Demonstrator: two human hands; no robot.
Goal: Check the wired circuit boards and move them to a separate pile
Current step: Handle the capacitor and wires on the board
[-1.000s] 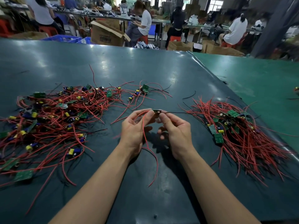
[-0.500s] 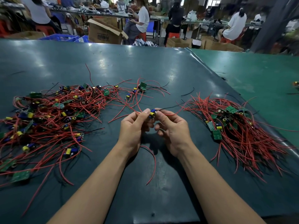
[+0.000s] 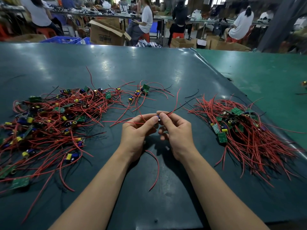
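Both forearms bare, entering from 6 o'clock and converging toward frame centre. Left hand [image 3: 136, 130]: back of hand toward the camera, fingers curled, thumb and forefinger closed in a pinch at its 1 o'clock tip. Right hand [image 3: 176, 130]: back of hand likewise up, forefinger and thumb pinched at its 11 o'clock tip, remaining fingers curled under the palm. The two pinches meet just beside each other, fingertips nearly touching. Wrists roughly level, well apart, raised above the counter [image 3: 149, 67].

Behind the dark green counter [image 3: 149, 67] stand cardboard boxes [image 3: 106, 33], red stools [image 3: 45, 31] and long work tables [image 3: 116, 14] with seated people [image 3: 146, 17].
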